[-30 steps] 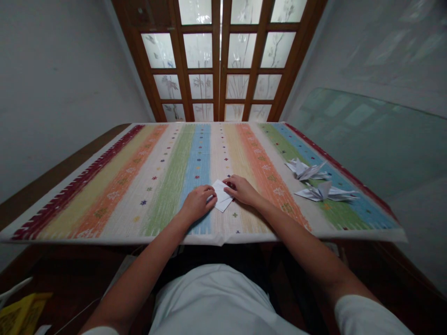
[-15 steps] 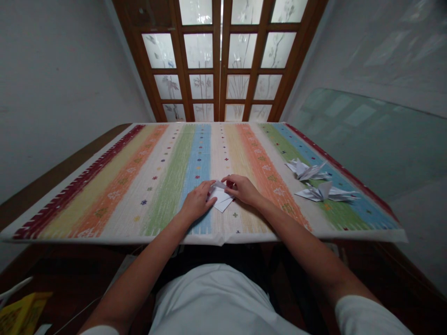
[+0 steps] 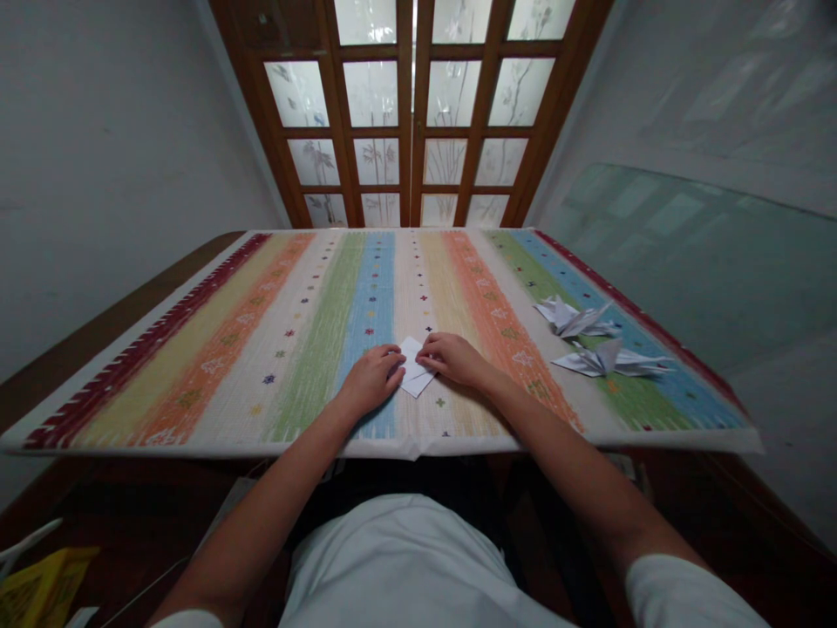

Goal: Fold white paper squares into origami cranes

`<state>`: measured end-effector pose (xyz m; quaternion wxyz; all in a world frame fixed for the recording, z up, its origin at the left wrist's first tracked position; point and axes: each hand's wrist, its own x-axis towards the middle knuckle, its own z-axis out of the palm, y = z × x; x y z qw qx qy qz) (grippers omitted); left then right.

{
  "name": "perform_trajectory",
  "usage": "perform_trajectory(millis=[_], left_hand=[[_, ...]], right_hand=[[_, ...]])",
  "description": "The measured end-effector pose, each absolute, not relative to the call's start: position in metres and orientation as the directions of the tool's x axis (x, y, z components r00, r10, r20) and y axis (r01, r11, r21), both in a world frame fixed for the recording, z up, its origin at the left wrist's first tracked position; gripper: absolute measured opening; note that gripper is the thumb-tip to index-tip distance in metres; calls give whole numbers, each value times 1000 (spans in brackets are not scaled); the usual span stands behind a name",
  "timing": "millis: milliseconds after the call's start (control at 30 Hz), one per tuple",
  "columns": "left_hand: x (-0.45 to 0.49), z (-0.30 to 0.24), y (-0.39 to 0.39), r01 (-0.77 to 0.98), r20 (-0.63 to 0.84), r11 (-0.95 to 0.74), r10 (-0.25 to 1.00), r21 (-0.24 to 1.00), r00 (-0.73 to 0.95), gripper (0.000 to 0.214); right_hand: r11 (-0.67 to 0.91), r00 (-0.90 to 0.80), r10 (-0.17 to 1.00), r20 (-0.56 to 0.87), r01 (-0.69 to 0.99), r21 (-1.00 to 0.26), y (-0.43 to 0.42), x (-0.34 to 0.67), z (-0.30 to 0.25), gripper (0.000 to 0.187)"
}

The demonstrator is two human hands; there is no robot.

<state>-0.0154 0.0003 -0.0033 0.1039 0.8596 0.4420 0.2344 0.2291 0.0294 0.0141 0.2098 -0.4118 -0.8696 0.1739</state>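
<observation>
Glazed double doors [image 3: 411, 113] with frosted, plant-patterned panes stand far ahead of the folded white paper [image 3: 414, 378], which lies on a striped woven cloth [image 3: 215, 371] spread over a wooden counter [image 3: 108, 331]. The paper sits flat on the cloth, on the pale band just right of the blue stripe, near the cloth's near edge.

The left hand [image 3: 371, 380] is just left of the paper, with its fingers [image 3: 391, 359] curled lightly together and their tips touching the paper's left side. The right hand [image 3: 456, 359] is just right of the paper, palm down, with its fingers [image 3: 428, 345] close together and reaching onto the paper's upper right edge. Both hands bear on the paper from either side, but whether the fingers pinch it or only press it, I cannot tell.

Two folded paper cranes [image 3: 572, 319] [image 3: 608, 359] lie well to the right of the paper, one beyond the other. A tilted glass pane [image 3: 693, 262] leans against the wall to the right of them, and a yellow packet [image 3: 43, 589] lies low on the left, well below the paper.
</observation>
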Motion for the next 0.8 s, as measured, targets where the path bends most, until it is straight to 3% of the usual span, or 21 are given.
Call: perform_trajectory(millis=[100,167,233,433,667,800], left_hand=[[-15,-4,1,717,326,-597,801,360,503,22],[-16,-5,2,731,327,-589,806,345,494,20],[-16,-5,3,732,313,-583,811,352,495,20],[-20,-4,4,650,326,-588,809,482,489,17],[-18,3,-1,561,379,-605,794,564,475,23],[-16,5,-3,543,419,-630,776,556,471,21]], right_hand=[[489,-472,861,189,670,-558,32,228,11,23],[431,-399,897,189,695,-576,34,229,6,33],[417,-373,906,200,704,-575,37,231,2,33],[430,-421,887,188,609,-666,38,237,2,18],[286,-538,841,63,342,-895,33,239,11,41],[281,-572,820,31,354,-892,33,238,13,21]])
